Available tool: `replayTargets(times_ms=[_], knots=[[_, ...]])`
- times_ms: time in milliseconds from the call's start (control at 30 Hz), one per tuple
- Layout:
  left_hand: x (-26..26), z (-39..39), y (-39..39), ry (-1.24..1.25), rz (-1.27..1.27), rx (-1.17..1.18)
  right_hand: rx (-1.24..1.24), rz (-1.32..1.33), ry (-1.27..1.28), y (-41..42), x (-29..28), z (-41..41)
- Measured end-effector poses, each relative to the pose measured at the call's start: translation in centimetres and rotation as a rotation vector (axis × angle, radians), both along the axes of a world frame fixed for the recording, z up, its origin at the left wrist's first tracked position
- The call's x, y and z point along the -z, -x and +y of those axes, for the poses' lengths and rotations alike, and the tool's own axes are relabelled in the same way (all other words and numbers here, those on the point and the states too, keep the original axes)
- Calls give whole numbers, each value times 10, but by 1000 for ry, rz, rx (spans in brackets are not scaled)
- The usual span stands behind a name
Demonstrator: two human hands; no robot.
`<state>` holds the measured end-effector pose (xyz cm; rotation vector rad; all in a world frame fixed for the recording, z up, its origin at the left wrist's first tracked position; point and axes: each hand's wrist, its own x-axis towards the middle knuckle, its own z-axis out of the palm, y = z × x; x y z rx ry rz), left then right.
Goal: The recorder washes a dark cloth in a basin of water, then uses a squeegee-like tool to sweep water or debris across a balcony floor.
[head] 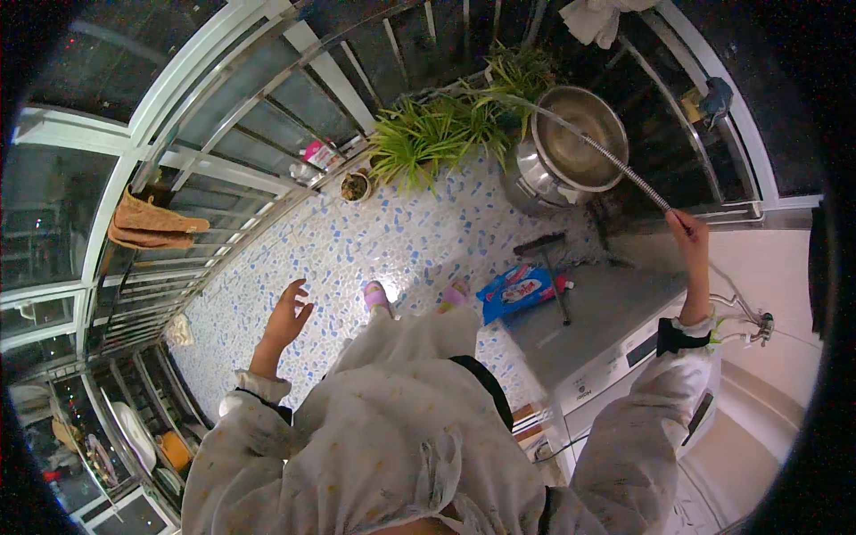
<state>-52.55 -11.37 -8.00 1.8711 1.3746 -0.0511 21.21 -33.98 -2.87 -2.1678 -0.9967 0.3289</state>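
Note:
My right hand (pixel 690 234) is closed around a flexible ribbed metal hose (pixel 635 175) above the washing machine's far end. The hose points up and to the left, across a metal pot (pixel 580 134). From its tip a pale streak, which looks like water, runs towards spider-like potted plants (pixel 435 134). The pot's brownish inside shows, and a shiny metal vessel (pixel 535 167) stands under or beside it. My left hand (pixel 287 321) hangs over the speckled floor with nothing in it, fingers apart and slightly bent.
A Haier washing machine (pixel 602 301) stands at my right, with a blue detergent bag (pixel 518 294) on top. A wall tap (pixel 761 328) is behind it. Metal railings (pixel 267 120) run along the windows. A small flowerpot (pixel 355 186) sits by them; a brown cloth (pixel 157 224) hangs left.

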Motion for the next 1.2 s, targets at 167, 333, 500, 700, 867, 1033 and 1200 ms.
replayTargets(times_ms=[167, 333, 500, 700, 867, 1033, 1200], knots=[[3, -5, 11, -21, -49, -34, 24, 61, 72, 34, -29, 28], [-2, -11, 15, -36, -31, -53, 40, -71, 55, 43, -34, 36], [5, -16, 21, -33, -34, -96, -40, -197, -32, 28, -23, 40], [7, -20, 20, -53, -73, -102, -5, -186, -21, 12, -19, 43], [2, -21, 10, -36, -73, -133, -45, -247, -111, -2, -20, 46], [8, -21, 17, -91, -120, -112, 68, -296, -4, -7, -25, 58], [9, -21, 23, -137, -136, -118, 142, -295, 54, -20, -28, 66]])
